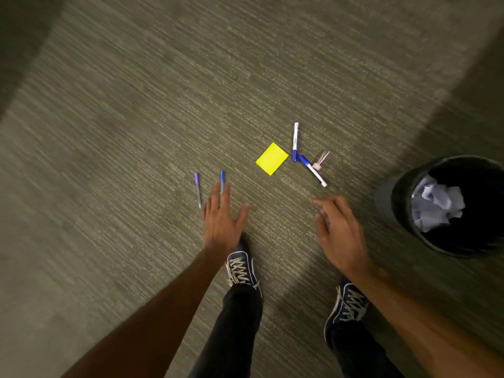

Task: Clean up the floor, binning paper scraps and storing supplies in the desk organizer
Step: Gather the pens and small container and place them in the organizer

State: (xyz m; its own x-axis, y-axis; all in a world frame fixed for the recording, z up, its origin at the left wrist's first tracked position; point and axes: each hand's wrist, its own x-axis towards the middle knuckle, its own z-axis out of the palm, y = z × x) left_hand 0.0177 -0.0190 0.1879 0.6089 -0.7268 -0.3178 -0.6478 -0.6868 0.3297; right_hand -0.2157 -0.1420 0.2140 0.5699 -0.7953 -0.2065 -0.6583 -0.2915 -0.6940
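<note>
Your two bare forearms reach down from the bottom of the head view, over dark trousers and two laced navy shoes (241,266) planted on the grey-green carpet (136,132). Your left hand (221,219) is spread flat, palm down, fingers (218,193) apart and gripping nothing; whether it touches the carpet cannot be told. A blue-capped pen (222,178) pokes out just past its fingertips, its lower end hidden behind them. A purple-capped pen (197,189) lies just beside the left edge of those fingers, roughly parallel to the first. Your right hand (339,233) hovers with fingers loosely curled and slightly apart, also empty. Beyond its fingertips, near but not touching, lies a white marker (313,171) with a blue cap, set at a slant. A second white marker (295,141) sits farther out, its blue cap meeting the first marker's cap to form an angle. A small pale pink item (320,160), too blurred to identify, rests against the slanted marker. Between the two hands and farther out lies a yellow sticky pad (272,159), turned like a diamond. To the right of your right hand, well apart from it, stands a black bin (387,197) holding crumpled white paper (436,204).
</note>
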